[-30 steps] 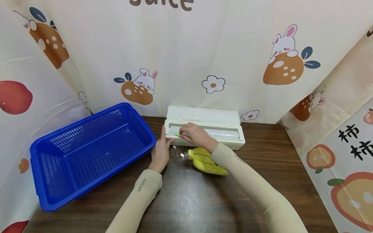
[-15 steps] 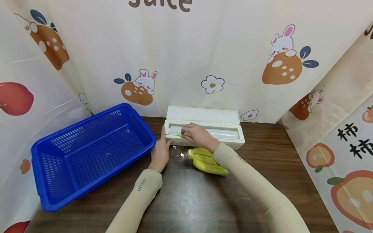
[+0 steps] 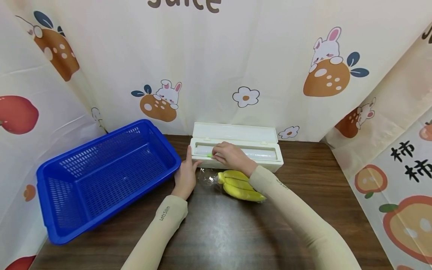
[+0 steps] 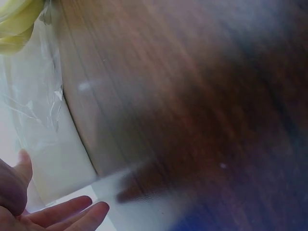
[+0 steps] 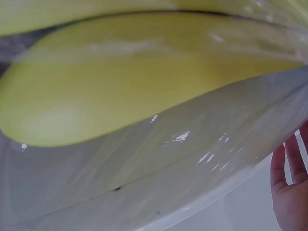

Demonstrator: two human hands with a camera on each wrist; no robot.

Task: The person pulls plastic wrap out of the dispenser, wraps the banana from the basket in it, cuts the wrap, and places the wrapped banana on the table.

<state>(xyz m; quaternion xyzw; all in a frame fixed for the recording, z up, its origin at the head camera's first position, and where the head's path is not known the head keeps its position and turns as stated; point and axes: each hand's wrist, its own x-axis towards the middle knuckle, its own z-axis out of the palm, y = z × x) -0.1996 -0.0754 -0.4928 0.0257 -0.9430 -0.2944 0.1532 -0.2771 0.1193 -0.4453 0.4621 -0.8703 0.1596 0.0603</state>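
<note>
A white cling film dispenser (image 3: 270,165) stands near the back of the table, its lid (image 3: 236,132) raised and a roll of film (image 3: 260,154) inside. My right hand (image 3: 233,155) pinches the small green slide cutter (image 3: 209,155) on its front edge, left of the middle. With straight fingers, my left hand (image 3: 185,178) rests against the box's left end; its extended fingers (image 4: 62,211) show in the left wrist view. In front of the box lies a bunch of bananas (image 3: 239,185) under clear film, crumpled near the stem. The right wrist view shows the bananas (image 5: 120,82) close up.
A blue perforated plastic basket (image 3: 125,204) sits on the left, its right rim close to my left hand. A printed curtain (image 3: 209,56) hangs right behind the dispenser. The tabletop (image 3: 216,232) is dark wood.
My right hand and the green slide cutter have moved a little to the right along the dispenser's front edge. My left hand has stayed at the box's left end.
</note>
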